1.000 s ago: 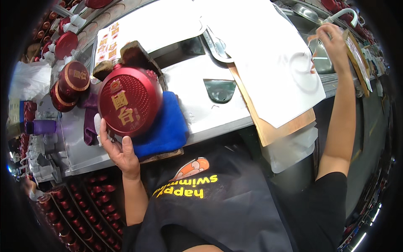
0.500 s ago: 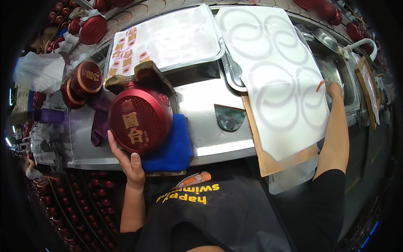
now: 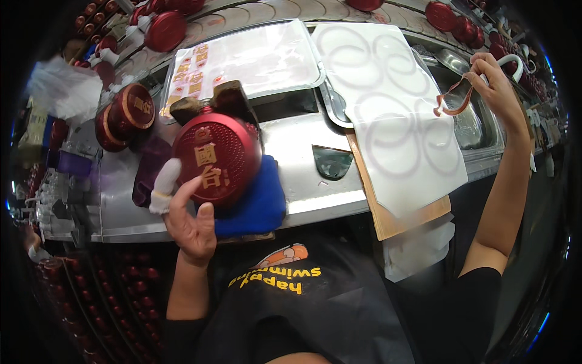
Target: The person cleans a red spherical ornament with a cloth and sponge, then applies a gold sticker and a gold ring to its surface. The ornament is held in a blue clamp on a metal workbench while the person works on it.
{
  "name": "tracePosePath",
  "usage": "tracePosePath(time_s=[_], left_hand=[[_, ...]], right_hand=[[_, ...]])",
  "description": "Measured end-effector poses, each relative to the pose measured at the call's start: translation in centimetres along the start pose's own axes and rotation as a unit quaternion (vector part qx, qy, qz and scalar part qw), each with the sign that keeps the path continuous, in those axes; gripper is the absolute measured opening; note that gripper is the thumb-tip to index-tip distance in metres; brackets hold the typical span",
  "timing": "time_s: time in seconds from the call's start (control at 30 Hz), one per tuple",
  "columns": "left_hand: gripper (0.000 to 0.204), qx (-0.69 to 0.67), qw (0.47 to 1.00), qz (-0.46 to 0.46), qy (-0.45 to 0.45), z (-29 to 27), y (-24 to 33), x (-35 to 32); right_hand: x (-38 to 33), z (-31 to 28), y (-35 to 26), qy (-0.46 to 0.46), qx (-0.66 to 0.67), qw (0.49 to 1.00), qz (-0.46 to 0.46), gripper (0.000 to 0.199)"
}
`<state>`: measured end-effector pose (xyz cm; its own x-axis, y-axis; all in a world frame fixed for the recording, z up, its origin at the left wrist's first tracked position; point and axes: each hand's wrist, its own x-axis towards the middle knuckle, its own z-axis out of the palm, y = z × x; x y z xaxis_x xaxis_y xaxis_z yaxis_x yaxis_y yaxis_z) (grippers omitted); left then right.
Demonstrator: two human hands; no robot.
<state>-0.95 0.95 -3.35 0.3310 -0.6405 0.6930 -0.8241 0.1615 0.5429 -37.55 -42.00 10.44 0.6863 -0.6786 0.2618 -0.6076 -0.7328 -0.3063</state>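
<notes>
While right hand (image 3: 496,88) pinched curled reddish strip (image 3: 465,103) near sink (image 3: 480,130), left hand (image 3: 191,227), fingers spread, gripped nothing, lying by lower edge of red bottle (image 3: 221,155) above blue cloth (image 3: 267,194). Risk: thin strip likely to fold onto itself if left dangling. Half second earlier, right hand was lower, in sink; white finger cover (image 3: 167,182) was hidden.

Wide head-worn fisheye, facing down
</notes>
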Motion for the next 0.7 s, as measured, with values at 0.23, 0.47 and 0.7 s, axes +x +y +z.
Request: tracePosePath(time_s=[0.23,0.47,0.7], left_hand=[[0.04,-0.137,0.981,0.083,-0.107,5.7,4.1,9.8],[0.019,-0.426,0.832,-0.215,-0.284,8.5,4.1,11.4],[0.019,-0.535,0.762,-0.241,-0.276,7.0,3.4,9.1]], right_hand=[[0.1,3.3,-14.4,-0.001,0.04,0.987,-0.157,0.028],[-1.5,6.1,-21.6,0.049,0.144,0.958,-0.243,0.029],[-2.5,7.9,-22.7,0.034,0.24,0.941,-0.235,0.029]])
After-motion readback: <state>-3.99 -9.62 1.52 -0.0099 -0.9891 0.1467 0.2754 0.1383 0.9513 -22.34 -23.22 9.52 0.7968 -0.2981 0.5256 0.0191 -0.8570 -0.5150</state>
